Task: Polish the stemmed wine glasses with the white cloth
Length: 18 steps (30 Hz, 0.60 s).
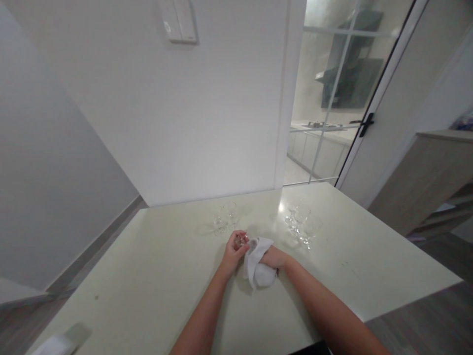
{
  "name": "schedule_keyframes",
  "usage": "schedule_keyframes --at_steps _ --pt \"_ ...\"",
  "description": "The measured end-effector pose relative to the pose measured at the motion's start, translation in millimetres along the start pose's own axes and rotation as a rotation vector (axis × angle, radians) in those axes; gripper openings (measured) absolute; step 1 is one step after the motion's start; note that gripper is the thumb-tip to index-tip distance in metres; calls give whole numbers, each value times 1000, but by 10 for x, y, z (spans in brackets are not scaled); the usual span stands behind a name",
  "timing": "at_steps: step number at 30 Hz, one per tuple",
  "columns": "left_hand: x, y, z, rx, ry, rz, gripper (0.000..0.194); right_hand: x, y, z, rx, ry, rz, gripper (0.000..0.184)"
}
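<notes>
My left hand (234, 246) is closed around a small clear glass (242, 240), its fingers wrapped about the bowl. A white cloth (263, 273) is gripped by my right hand (272, 257), which presses it up against the glass; the cloth hides most of those fingers and part of the glass. Just beyond my left hand stand two clear stemmed glasses (226, 216). Further right on the table, several more clear stemmed glasses (301, 224) are grouped close together, their outlines faint.
The pale table (148, 276) meets a white wall (207, 123) at its far edge. A white object (55, 345) lies at the near left corner. Behind on the right is a glazed door (328, 98) with a black handle (367, 124); a wooden cabinet (424, 182) stands at far right.
</notes>
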<state>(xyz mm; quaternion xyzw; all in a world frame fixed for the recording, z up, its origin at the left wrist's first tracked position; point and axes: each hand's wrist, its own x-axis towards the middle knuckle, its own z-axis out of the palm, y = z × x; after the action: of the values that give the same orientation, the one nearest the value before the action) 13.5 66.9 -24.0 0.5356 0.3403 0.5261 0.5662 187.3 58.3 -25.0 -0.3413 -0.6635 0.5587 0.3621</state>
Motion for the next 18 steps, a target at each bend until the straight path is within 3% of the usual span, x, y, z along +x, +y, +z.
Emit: schedule_keyframes --at_steps 5,9,14,18 --pt "-37 55 4 -276 -76 -145 64 -1 -1 -48 40 18 9 29" --pt "-23 83 -13 -212 48 -119 59 -1 -11 -50 -27 -7 -6 27" --pt "1 70 -16 -283 -22 -124 66 31 72 -59 -47 -20 -9 30" --pt "11 -4 0 -229 61 -127 56 50 134 -81 -63 -26 -37 29"
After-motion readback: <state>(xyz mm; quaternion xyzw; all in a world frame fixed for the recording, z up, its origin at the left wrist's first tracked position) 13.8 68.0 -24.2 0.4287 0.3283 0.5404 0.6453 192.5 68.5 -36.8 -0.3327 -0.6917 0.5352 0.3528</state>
